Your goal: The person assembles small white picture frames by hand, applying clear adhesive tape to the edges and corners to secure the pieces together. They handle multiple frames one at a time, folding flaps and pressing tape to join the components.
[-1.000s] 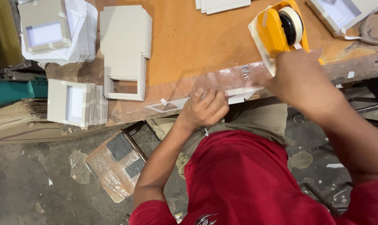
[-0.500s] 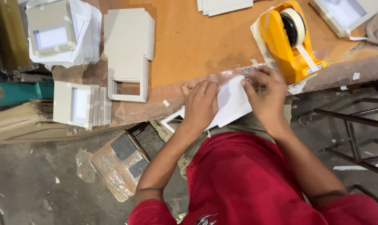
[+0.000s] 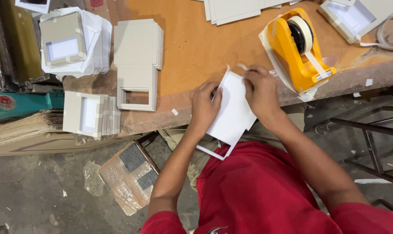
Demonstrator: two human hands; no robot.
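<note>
both hands on a white folded card

at the edge of the wooden table point(image 3: 196, 47), both hands hold one white card piece point(image 3: 233, 110) between them. left hand point(image 3: 205, 106) presses flat on its left side, right hand point(image 3: 260, 93) grips the upper right corner, fingers closed on it. just right of the right hand stands a yellow tape dispenser point(image 3: 298, 50). left of the left hand lie stacks of grey card frames point(image 3: 137, 65).

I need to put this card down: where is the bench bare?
Bare wood lies between the grey card stack and the yellow tape dispenser. The left edge is crowded with window frames; both hands fill the front.
</note>
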